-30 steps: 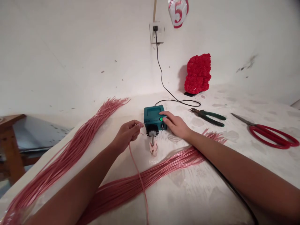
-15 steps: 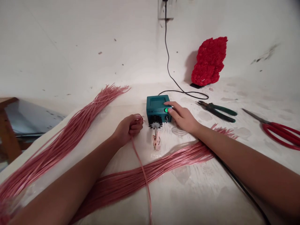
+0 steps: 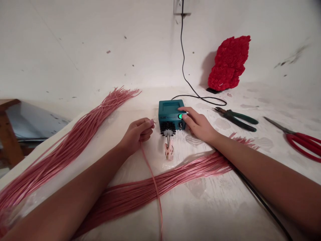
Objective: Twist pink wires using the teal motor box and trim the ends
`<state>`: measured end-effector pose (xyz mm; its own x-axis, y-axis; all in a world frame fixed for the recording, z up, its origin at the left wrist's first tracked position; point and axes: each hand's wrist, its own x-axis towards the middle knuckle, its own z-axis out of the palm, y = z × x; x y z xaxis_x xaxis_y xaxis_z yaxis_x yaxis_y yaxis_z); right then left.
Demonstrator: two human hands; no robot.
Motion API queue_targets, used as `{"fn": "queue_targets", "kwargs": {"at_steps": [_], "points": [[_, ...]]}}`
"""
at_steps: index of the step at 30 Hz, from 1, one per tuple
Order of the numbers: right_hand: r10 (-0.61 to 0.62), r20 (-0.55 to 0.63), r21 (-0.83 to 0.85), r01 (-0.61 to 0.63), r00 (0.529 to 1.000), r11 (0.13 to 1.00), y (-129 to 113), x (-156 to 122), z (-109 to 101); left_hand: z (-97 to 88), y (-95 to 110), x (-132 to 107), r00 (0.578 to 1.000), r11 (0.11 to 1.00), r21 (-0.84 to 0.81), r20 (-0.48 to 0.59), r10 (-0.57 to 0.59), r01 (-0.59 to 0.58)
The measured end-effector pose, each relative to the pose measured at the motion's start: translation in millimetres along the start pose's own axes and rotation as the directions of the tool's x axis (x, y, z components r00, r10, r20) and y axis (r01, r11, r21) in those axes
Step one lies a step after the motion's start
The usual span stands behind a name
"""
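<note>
A small teal box machine [image 3: 168,112] sits mid-table with a lit green button [image 3: 180,116] and a black toothed wheel [image 3: 167,128] on its front. A pink clip [image 3: 169,150] hangs on the shaft below the wheel. My left hand [image 3: 137,134] pinches the end of one pink wire [image 3: 152,180] just left of the wheel; the wire trails toward me. My right hand [image 3: 198,124] rests beside the machine, its fingers stretched out and a fingertip on the green button.
One bundle of pink wires [image 3: 62,154] lies to the left, another bundle of pink wires [image 3: 160,187] crosses under my arms. Green-handled pliers [image 3: 237,118] and red-handled scissors [image 3: 298,139] lie to the right. A red rose ornament [image 3: 229,63] stands by the wall. A black cord [image 3: 187,80] runs up to a socket.
The view has shifted a little down and left. My left hand has lifted the wire tip slightly toward the wheel. The right hand stays on the green button.
</note>
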<state>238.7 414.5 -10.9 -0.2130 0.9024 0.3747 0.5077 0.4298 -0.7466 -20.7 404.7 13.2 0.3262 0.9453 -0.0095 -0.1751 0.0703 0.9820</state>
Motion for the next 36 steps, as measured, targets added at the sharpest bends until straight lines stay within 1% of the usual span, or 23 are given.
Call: {"fn": "queue_targets", "kwargs": {"at_steps": [10,15,20,24,27,29,31,32,33,35,36], "points": [[0.000,0.000,0.002,0.000,1.000,1.000,0,0,0,-4.3,-6,3,0.999,0.999,-0.009,0.008,-0.037,0.037],[0.005,-0.001,0.004,-0.005,1.000,1.000,0,1,0,-4.2,-7,2,1.000,0.999,0.039,0.000,-0.014,0.014],[0.000,-0.001,-0.014,0.000,1.000,1.000,-1,1,0,-4.8,-1,3,0.997,0.986,0.151,-0.024,0.075,-0.070],[-0.044,-0.033,-0.113,0.040,0.998,0.993,0,0,1,5.7,12,-4,0.993,0.941,0.320,-0.020,0.119,-0.106],[-0.093,-0.061,-0.185,0.080,0.994,0.980,-1,-1,2,19.3,24,-23,0.988,0.875,0.465,0.004,0.153,-0.137],[-0.108,-0.070,-0.208,0.092,0.992,0.974,-3,-1,1,28.8,32,-44,0.983,0.830,0.536,0.009,0.182,-0.158],[-0.117,-0.085,-0.222,0.095,0.990,0.970,-7,-3,-1,38.1,38,-71,0.974,0.770,0.611,0.004,0.226,-0.182],[-0.118,-0.099,-0.225,0.094,0.988,0.970,-10,-5,-3,42.8,40,-86,0.966,0.730,0.654,0.006,0.259,-0.199],[-0.117,-0.120,-0.226,0.088,0.986,0.970,-14,-7,-6,47.6,40,-101,0.955,0.671,0.707,0.020,0.297,-0.223],[-0.109,-0.164,-0.222,0.071,0.980,0.972,-28,-16,-11,57.7,36,-131,0.932,0.592,0.760,0.052,0.358,-0.269],[-0.104,-0.183,-0.210,0.064,0.978,0.976,-38,-23,-13,63.1,31,-145,0.926,0.588,0.757,0.058,0.374,-0.285]]}}
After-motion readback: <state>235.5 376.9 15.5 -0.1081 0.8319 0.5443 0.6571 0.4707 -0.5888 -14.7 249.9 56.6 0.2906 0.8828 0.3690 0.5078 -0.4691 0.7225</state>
